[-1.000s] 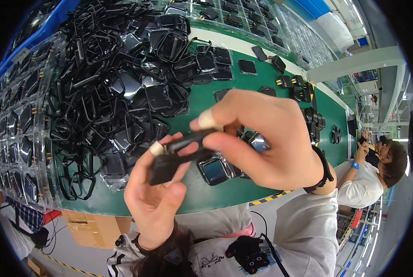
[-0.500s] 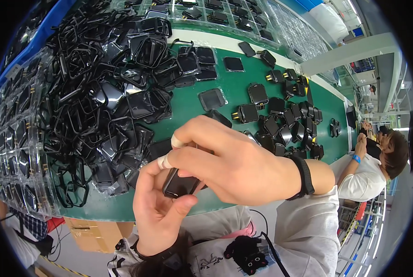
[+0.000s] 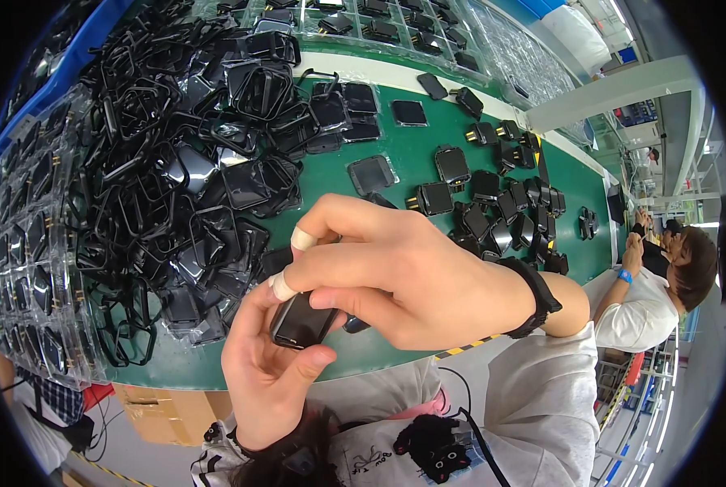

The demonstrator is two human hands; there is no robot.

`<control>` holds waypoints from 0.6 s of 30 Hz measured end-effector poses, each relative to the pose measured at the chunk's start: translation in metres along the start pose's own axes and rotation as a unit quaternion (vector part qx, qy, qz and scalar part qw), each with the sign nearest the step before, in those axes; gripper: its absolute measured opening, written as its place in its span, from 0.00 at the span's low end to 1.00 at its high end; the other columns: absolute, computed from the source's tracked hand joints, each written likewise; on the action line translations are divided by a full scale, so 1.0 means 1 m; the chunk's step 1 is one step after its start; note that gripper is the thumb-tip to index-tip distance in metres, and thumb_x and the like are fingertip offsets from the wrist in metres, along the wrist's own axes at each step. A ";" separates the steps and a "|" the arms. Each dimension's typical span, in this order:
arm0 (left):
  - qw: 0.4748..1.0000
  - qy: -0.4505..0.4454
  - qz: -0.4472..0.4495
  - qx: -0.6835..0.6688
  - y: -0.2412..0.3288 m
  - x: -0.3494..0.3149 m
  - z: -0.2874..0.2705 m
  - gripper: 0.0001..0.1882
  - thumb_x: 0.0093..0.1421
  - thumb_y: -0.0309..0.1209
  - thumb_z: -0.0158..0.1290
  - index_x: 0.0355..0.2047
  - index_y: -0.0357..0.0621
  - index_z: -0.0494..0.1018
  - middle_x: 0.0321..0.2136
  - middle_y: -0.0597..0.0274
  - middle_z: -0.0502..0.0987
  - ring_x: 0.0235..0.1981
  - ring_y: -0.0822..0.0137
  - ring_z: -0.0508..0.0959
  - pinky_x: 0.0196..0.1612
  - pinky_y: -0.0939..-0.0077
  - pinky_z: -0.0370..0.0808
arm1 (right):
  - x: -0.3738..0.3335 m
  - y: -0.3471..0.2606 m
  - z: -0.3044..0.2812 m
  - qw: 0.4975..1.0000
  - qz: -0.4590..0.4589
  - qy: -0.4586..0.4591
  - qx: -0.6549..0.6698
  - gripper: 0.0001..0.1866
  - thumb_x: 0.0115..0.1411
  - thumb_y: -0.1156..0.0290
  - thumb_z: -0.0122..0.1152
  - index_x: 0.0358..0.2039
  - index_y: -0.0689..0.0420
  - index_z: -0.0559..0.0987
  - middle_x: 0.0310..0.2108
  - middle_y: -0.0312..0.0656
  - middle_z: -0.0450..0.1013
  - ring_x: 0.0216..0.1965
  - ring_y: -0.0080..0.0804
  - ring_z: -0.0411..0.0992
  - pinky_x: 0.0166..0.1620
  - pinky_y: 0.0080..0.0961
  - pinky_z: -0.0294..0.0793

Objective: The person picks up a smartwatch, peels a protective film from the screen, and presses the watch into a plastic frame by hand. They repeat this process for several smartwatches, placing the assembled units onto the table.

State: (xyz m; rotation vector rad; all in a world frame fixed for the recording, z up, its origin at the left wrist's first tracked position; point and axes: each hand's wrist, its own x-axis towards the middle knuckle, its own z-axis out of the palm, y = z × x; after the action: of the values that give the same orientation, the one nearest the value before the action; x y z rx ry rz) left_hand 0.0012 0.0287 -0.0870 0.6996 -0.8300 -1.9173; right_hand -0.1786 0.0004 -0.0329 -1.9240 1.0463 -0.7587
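Note:
A small black watch body (image 3: 302,323) with a glossy screen and rounded corners lies in my left hand (image 3: 259,385), above the near edge of the green table. The left fingers curl round its far side and the thumb is at its near corner. My right hand (image 3: 416,272) reaches over from the right, its thumb on the upper part of the screen and its bent fingers at the far edge. Pale tape wraps two of the right fingertips. The body's underside is hidden. A dark blue-black piece (image 3: 356,324) shows partly below the right hand.
A heap of black frames (image 3: 136,174) covers the table's left side. Wrapped screens (image 3: 371,173) lie farther off. Several black watch bodies (image 3: 436,198) are grouped at right. Clear plastic trays (image 3: 30,268) stand at left. A co-worker (image 3: 647,300) sits at the far right.
Both hands have shifted slightly left with the watch body. My right thumb has come onto the screen, and more of the screen shows.

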 end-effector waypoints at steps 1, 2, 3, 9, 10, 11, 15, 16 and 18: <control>1.000 -0.002 0.000 -0.001 0.001 0.000 0.000 0.32 0.53 0.25 0.60 0.54 0.28 0.56 0.46 0.50 0.70 0.46 0.61 0.75 0.50 0.73 0.72 | 0.000 -0.001 -0.001 1.000 0.014 -0.006 0.014 0.12 0.53 0.83 0.55 0.39 0.59 0.75 0.39 0.46 0.63 0.29 0.37 0.70 0.31 0.27 0.72; 1.000 -0.011 -0.006 0.007 0.001 0.000 -0.001 0.31 0.54 0.25 0.59 0.54 0.28 0.56 0.46 0.49 0.70 0.46 0.60 0.75 0.50 0.72 0.72 | 0.000 -0.002 -0.001 1.000 0.015 -0.005 0.012 0.12 0.53 0.83 0.55 0.39 0.59 0.75 0.39 0.46 0.63 0.29 0.37 0.70 0.31 0.27 0.72; 1.000 -0.022 -0.012 0.014 0.002 0.000 -0.002 0.31 0.55 0.26 0.58 0.53 0.27 0.56 0.46 0.48 0.71 0.46 0.58 0.75 0.50 0.70 0.72 | 0.000 -0.002 -0.002 1.000 0.018 0.003 0.017 0.11 0.53 0.83 0.55 0.38 0.60 0.75 0.38 0.46 0.65 0.29 0.37 0.70 0.31 0.27 0.72; 0.998 -0.035 0.003 0.055 0.001 0.001 -0.005 0.30 0.59 0.32 0.54 0.55 0.26 0.57 0.47 0.43 0.70 0.47 0.52 0.74 0.51 0.66 0.72 | 0.023 0.019 -0.029 0.983 -0.035 0.070 -0.168 0.06 0.52 0.78 0.59 0.33 0.61 0.76 0.31 0.47 0.70 0.28 0.36 0.72 0.31 0.26 0.71; 0.997 -0.038 0.018 0.070 0.001 0.000 -0.005 0.30 0.59 0.33 0.53 0.56 0.26 0.56 0.48 0.41 0.70 0.48 0.52 0.74 0.51 0.66 0.72 | 0.031 0.027 -0.037 0.960 -0.010 0.115 -0.256 0.06 0.53 0.76 0.60 0.32 0.61 0.76 0.28 0.47 0.71 0.28 0.36 0.72 0.31 0.26 0.71; 0.995 -0.052 0.031 0.081 -0.002 0.003 -0.003 0.31 0.60 0.35 0.52 0.57 0.26 0.56 0.48 0.40 0.69 0.49 0.51 0.73 0.51 0.65 0.72 | 0.033 0.038 -0.051 0.922 0.021 0.165 -0.350 0.06 0.53 0.73 0.61 0.31 0.61 0.77 0.26 0.47 0.72 0.28 0.36 0.72 0.31 0.26 0.71; 0.992 -0.065 0.049 0.098 -0.001 0.009 0.000 0.33 0.62 0.39 0.49 0.58 0.27 0.54 0.49 0.38 0.68 0.50 0.50 0.72 0.52 0.65 0.72 | 0.041 0.079 -0.083 0.870 0.160 0.134 -0.447 0.13 0.53 0.71 0.62 0.37 0.63 0.74 0.27 0.46 0.71 0.30 0.33 0.72 0.34 0.25 0.71; 0.992 -0.061 0.050 0.100 0.000 0.009 -0.001 0.33 0.62 0.40 0.48 0.59 0.27 0.54 0.49 0.38 0.68 0.50 0.50 0.72 0.52 0.65 0.71 | 0.044 0.082 -0.083 0.883 0.200 0.126 -0.406 0.15 0.52 0.72 0.63 0.39 0.63 0.73 0.28 0.44 0.71 0.31 0.30 0.71 0.35 0.23 0.70; 0.993 -0.049 0.047 0.092 0.001 0.009 0.001 0.34 0.62 0.42 0.49 0.59 0.27 0.54 0.49 0.39 0.69 0.49 0.50 0.73 0.51 0.67 0.72 | 0.045 0.077 -0.087 0.901 0.215 0.130 -0.354 0.16 0.52 0.73 0.63 0.40 0.63 0.73 0.28 0.42 0.71 0.31 0.28 0.71 0.35 0.22 0.70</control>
State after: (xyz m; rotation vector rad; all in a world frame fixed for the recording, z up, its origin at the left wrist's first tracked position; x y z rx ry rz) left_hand -0.0031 0.0202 -0.0864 0.6671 -1.0945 -1.8176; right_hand -0.2558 -0.0966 -0.0496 -2.0629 2.0503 -0.4046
